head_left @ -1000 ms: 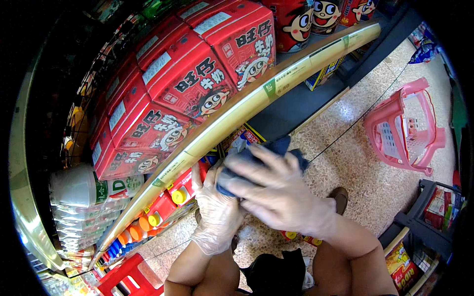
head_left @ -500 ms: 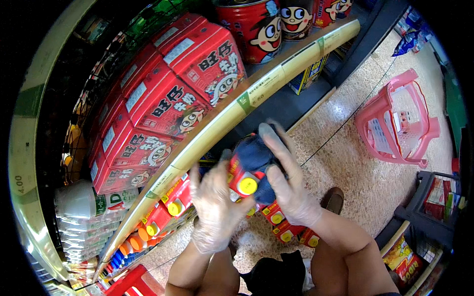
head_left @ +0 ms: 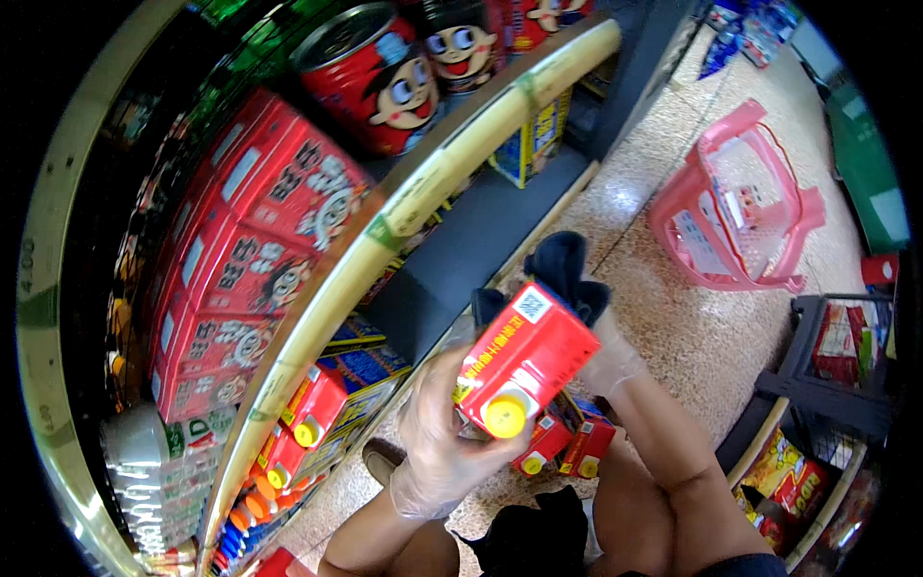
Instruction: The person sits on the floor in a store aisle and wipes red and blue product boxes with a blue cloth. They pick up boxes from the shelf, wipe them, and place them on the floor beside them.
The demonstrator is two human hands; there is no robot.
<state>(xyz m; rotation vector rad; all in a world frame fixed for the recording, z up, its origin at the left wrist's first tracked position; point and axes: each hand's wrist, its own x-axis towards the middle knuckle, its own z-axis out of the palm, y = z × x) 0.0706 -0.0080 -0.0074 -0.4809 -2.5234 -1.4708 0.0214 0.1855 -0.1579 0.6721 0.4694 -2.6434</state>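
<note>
My left hand [head_left: 440, 438], in a clear thin glove, is closed around a red drink carton [head_left: 546, 341] with a yellow screw cap. The carton is raised over the floor in front of the shelf, its capped top tilted toward me. Behind its far right corner, my gloved right hand [head_left: 612, 363] holds a dark blue cloth [head_left: 560, 264]; the carton and the cloth hide most of its fingers. Below the hands, similar red cartons [head_left: 588, 444] with yellow caps stand on the floor between my legs.
On the left, a shelf with a pale curved edge [head_left: 385, 226] bears red boxed packs [head_left: 274, 274] and red tins [head_left: 375, 82]. More capped cartons [head_left: 312, 409] and blue-yellow boxes [head_left: 361, 375] sit lower. A pink basket [head_left: 673, 226] and dark crates [head_left: 836, 423] stand to the right.
The carton has come up and turned, showing its long side and cap more fully. My right hand and the cloth have gone from its near side to behind it. The view has shifted.
</note>
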